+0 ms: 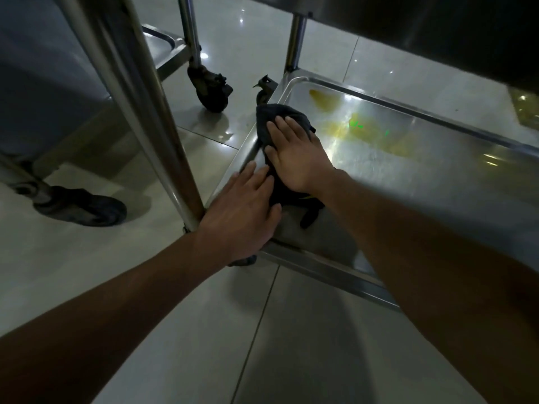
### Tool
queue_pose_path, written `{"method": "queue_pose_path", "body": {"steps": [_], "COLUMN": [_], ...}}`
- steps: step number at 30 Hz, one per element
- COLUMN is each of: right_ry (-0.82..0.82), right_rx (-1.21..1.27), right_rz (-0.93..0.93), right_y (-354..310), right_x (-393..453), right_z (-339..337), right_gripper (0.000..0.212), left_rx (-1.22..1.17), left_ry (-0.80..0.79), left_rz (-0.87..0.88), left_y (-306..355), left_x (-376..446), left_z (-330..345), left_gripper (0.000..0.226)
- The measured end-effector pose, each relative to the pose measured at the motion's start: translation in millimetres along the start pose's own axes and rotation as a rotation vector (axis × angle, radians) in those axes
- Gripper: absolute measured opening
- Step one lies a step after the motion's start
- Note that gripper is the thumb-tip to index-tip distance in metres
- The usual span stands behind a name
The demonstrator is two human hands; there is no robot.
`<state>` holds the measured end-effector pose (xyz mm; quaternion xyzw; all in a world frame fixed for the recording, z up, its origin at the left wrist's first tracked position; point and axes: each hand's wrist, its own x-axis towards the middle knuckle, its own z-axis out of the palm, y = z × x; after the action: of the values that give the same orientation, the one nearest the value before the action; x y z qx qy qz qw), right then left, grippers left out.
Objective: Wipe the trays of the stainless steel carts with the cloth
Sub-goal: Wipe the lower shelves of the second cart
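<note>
A dark cloth (269,118) lies along the left end of the cart's bottom stainless steel tray (408,182). My right hand (294,153) presses flat on the cloth with straight fingers. My left hand (242,208) lies flat at the tray's near left corner, its fingers touching the cloth's edge. Yellowish stains (364,129) mark the tray to the right of the cloth. A loose end of the cloth (310,217) sticks out below my right wrist.
The cart's near left post (151,118) rises just left of my left hand. A shelf above (437,30) overhangs the tray. A second cart (166,51) with castors (210,88) stands to the left on the glossy tiled floor (262,345).
</note>
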<state>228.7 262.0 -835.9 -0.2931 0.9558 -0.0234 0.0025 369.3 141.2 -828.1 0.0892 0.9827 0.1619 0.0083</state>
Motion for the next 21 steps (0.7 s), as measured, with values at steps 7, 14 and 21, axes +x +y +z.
{"method": "queue_pose_path", "body": {"steps": [7,14,21], "right_ry": [0.065,0.09,0.104], "right_rx": [0.045,0.03,0.008], "right_rz": [0.047,0.148,0.255], "right_y": [11.6,77.2,154.7], "right_x": [-7.5,-65.3,-136.0], "right_z": [6.0,4.9,2.5], "right_gripper": [0.058,0.059,0.059], "left_rx": [0.038,0.063,0.091], "left_ry": [0.009,-0.026,-0.016], "left_rz": [-0.035,-0.052,0.087], "left_y": [4.9,48.1,126.5], "left_x": [1.2,6.9,34.1], "left_z": [0.2,3.4,38.0], "left_gripper": [0.05,0.052,0.054]}}
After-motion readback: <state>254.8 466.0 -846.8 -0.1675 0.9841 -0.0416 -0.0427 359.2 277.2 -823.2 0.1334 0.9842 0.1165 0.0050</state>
